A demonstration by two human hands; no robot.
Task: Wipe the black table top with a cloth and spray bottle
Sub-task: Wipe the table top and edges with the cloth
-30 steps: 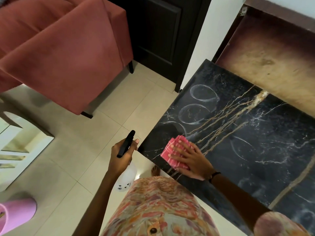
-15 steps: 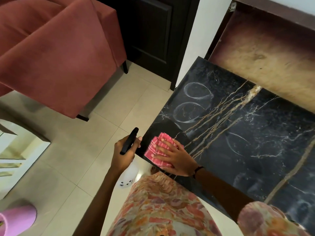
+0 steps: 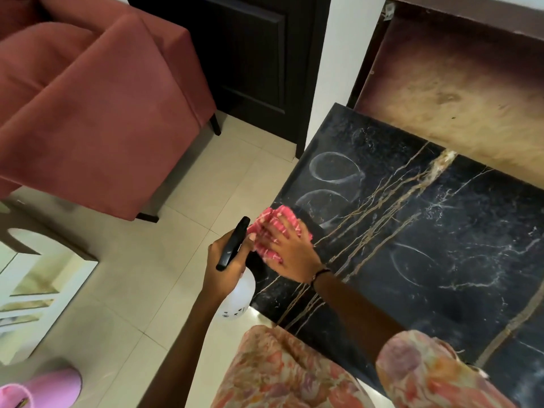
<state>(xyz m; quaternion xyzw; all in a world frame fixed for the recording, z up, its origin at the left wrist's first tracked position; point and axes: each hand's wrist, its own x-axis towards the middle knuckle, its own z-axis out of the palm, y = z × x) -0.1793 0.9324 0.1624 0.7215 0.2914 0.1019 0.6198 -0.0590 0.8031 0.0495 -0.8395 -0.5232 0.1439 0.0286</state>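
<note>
The black marble table top (image 3: 441, 248) with gold veins fills the right half of the view, and pale ring marks show near its left edge. My right hand (image 3: 290, 250) lies flat, fingers spread, on a folded pink cloth (image 3: 275, 228) pressed against the table's left edge. Just off that edge, over the floor, my left hand (image 3: 225, 267) grips a spray bottle (image 3: 235, 301) with a white round body and a black head that points up and away.
A rust-red armchair (image 3: 97, 113) stands at the upper left on the tiled floor (image 3: 188, 219). A dark door (image 3: 253, 60) is behind it. A brown worn surface (image 3: 459, 92) borders the table's far side. A mirror-like panel (image 3: 35, 287) and a pink object (image 3: 44, 387) lie at left.
My right hand has slid the cloth to the table's left edge and up along it. My left hand with the bottle has stayed beside the edge.
</note>
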